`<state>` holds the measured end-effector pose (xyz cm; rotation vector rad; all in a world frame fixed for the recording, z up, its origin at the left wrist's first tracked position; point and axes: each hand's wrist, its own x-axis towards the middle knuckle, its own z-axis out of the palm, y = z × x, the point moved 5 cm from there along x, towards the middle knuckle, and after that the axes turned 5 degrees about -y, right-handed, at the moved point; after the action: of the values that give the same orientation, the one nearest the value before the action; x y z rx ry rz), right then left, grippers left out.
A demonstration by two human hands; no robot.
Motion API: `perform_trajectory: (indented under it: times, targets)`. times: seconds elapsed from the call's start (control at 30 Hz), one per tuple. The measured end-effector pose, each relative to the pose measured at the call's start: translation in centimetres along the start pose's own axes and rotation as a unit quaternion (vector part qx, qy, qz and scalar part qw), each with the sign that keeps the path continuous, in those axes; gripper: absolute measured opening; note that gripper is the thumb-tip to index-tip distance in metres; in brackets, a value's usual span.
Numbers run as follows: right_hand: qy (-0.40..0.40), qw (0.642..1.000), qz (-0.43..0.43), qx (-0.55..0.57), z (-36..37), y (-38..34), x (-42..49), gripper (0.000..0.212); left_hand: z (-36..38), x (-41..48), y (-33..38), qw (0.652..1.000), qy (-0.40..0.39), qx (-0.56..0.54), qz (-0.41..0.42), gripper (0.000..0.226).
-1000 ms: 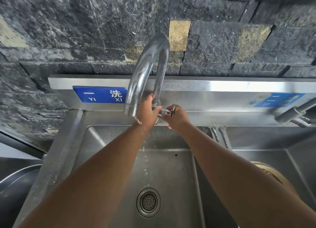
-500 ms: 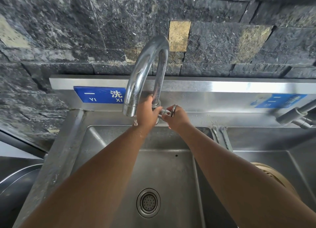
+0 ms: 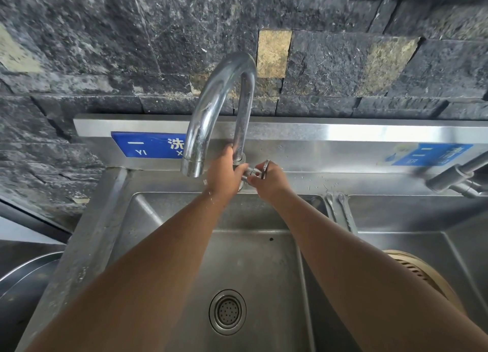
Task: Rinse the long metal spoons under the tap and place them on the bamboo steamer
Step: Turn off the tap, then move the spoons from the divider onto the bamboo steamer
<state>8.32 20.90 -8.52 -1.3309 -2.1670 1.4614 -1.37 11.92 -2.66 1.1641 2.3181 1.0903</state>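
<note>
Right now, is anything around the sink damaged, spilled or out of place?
The blue label on the right of the backsplash looks worn and faded, while the left blue label is crisp. Otherwise only stray water droplets behind the basin.

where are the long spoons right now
In the head view, the two long metal spoons lie side by side on the steel divider between the sink basins, right of the right hand and behind the bamboo steamer.

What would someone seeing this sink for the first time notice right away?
A tall curved chrome tap arches over the stainless steel sink basin at centre. Both bare hands meet at its base, the left hand beside the pipe, the right hand on the small metal tap handle. A round bamboo steamer peeks out lower right.
</note>
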Motion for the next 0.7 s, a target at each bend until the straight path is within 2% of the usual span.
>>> perform_trajectory:
  times: [0.47, 0.7]
  targets:
    - [-0.001, 1.0, 0.007, -0.003, 0.0, 0.2, 0.1, 0.028, 0.6, 0.4, -0.8, 1.0, 0.01, -0.002, 0.008, 0.033]
    - [-0.004, 1.0, 0.014, -0.016, -0.4, -0.3, -1.0, 0.038, 1.0, 0.5, -1.0, 1.0, -0.009, -0.026, -0.001, 0.035]
